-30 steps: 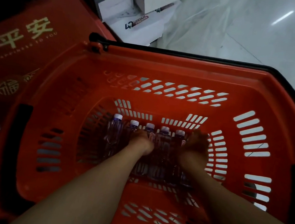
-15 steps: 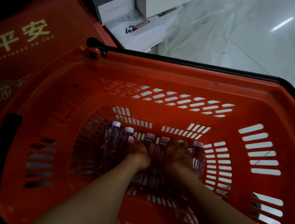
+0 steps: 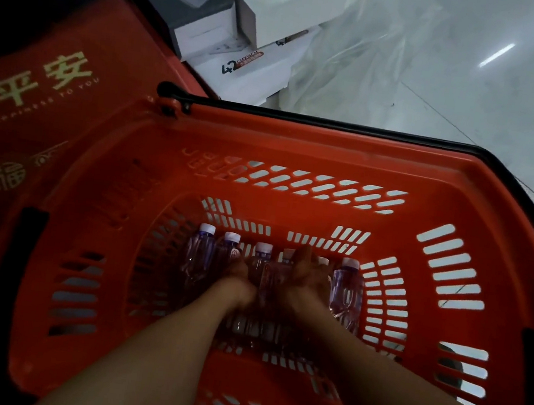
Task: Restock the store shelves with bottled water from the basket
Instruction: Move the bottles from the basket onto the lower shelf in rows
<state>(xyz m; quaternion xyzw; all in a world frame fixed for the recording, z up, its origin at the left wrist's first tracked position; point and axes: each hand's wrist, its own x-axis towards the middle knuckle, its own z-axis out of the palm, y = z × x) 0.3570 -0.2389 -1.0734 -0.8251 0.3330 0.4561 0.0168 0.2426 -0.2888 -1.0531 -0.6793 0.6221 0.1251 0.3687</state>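
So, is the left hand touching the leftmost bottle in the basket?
Apart. In the head view a second bottle lies between the left hand and the leftmost bottle.

bottles in basket, boxes behind

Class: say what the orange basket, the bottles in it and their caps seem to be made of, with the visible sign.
Basket: moulded rigid plastic, slight sheen; slotted walls, uniform colour. Bottles: clear thin plastic, probably; see-through, faint purple tint, highlights. Caps: opaque white plastic, apparently; matte, solid colour.
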